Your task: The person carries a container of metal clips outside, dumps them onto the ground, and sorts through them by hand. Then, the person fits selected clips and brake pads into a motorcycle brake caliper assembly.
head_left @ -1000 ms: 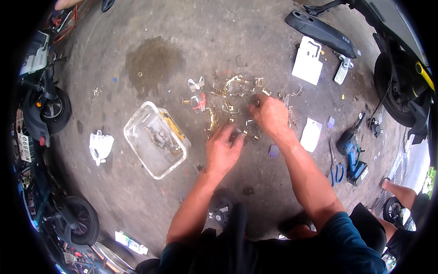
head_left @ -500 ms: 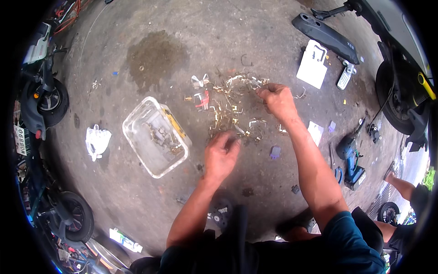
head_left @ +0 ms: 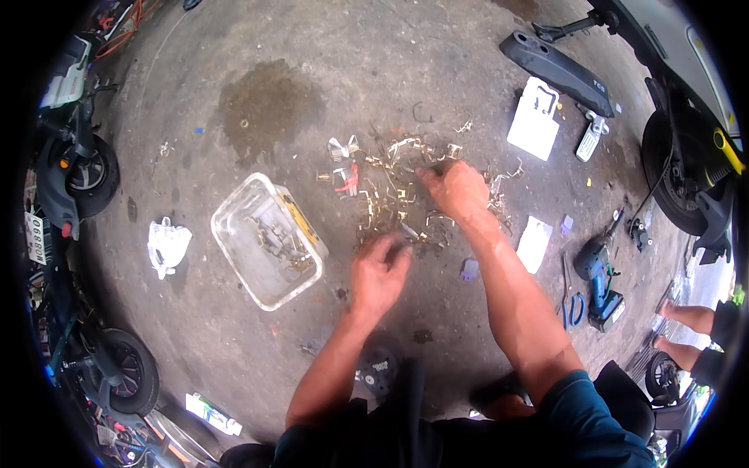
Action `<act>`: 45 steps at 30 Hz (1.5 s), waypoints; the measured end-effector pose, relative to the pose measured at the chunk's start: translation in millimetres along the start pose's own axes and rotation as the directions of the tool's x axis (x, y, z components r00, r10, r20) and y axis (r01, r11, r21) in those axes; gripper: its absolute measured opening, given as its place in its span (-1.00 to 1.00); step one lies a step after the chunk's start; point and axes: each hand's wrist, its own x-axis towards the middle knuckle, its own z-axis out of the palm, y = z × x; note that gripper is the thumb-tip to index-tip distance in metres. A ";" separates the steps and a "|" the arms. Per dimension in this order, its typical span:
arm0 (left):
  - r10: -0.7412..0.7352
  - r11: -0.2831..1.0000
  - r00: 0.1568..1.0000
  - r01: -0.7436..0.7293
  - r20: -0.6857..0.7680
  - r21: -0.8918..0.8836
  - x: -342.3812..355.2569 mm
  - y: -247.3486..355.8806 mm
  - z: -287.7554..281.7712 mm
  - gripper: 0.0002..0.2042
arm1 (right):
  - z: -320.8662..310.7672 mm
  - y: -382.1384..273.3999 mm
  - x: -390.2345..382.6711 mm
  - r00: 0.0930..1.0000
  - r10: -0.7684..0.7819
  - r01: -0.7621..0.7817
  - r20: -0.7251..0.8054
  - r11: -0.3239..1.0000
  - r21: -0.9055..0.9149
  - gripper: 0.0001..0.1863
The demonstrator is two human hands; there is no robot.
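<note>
Many small brass-coloured and silvery metal clips (head_left: 374, 207) lie loosely scattered on the floor in front of me. Over the middle of them is my right hand (head_left: 460, 191), its fingers drawn together and their tips down among the pieces; what they pinch, if anything, is too small to make out. At the near edge of the scatter, my left hand (head_left: 378, 269) is curled with the thumb close to the fingers, and its contents are hidden. To its left stands a clear plastic tub (head_left: 226, 226) with more metal pieces (head_left: 277, 242) inside.
A white card (head_left: 534, 121), dark cover (head_left: 558, 74), blue cordless tool (head_left: 601, 273) and blue-handled pliers (head_left: 576, 310) lie to the right. A crumpled white bag (head_left: 168, 246) is left of the tub. Scooters (head_left: 82, 171) line the left; another person's legs (head_left: 690, 316) show at right.
My right hand has moved left and slightly nearer, from the scatter's right side to its middle, uncovering clips there. My left hand has stayed almost in place. The other person's legs have shifted.
</note>
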 end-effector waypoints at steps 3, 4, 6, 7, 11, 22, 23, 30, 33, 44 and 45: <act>-0.049 0.998 0.999 0.049 0.008 -0.050 -2.1 -7.6 2.8 -0.81 | 10.9 -2.1 12.9 0.996 0.091 -0.091 0.010 0.995 -0.034 -0.62; -0.047 0.998 0.999 0.047 0.007 -0.052 -1.8 -6.8 3.2 -0.81 | 14.6 -0.8 16.1 0.995 0.105 -0.105 0.001 0.994 0.004 -0.62; -0.108 0.987 0.994 0.105 -0.013 -0.124 -1.0 -5.9 2.2 -0.80 | 16.7 -0.9 17.6 0.993 0.115 -0.115 -0.005 0.992 0.044 -0.61; -0.109 0.987 0.994 0.106 -0.016 -0.122 -0.5 -6.1 0.6 -0.80 | 15.3 -3.3 14.6 0.992 0.124 -0.124 0.007 0.989 0.077 -0.61; -0.105 0.988 0.994 0.106 0.019 -0.109 -0.8 -8.6 -2.9 -0.82 | 15.8 0.0 10.8 0.991 0.124 -0.132 0.047 0.961 0.242 -0.61; -0.138 0.980 0.990 0.138 0.010 -0.141 -3.6 -14.9 -2.0 -0.83 | 29.1 10.1 6.9 0.993 0.116 -0.113 -0.010 0.978 0.174 -0.69; -0.139 0.981 0.990 0.138 0.003 -0.133 -3.7 -16.3 -2.5 -0.81 | 30.4 10.4 3.3 0.998 0.061 -0.059 -0.005 0.984 0.171 -0.69; -0.156 0.982 0.988 0.157 0.009 -0.103 -4.8 -16.5 -1.8 -0.79 | 37.7 11.6 5.5 0.983 0.100 -0.072 -0.151 0.981 0.178 -0.76; -0.216 0.948 0.976 0.215 0.018 -0.237 -5.4 -18.5 -2.1 -0.79 | 31.3 23.9 8.8 0.963 0.152 -0.102 -0.221 0.970 0.223 -0.75; -0.184 0.958 0.979 0.198 0.083 -0.209 15.9 22.0 -8.9 -0.72 | 0.5 65.5 -37.5 0.931 -0.294 0.365 -0.217 0.706 0.607 -0.79; -0.143 0.962 0.981 0.169 0.131 -0.214 20.5 35.8 -10.8 -0.69 | -3.0 66.2 -41.5 0.922 -0.354 0.368 -0.158 0.671 0.644 -0.82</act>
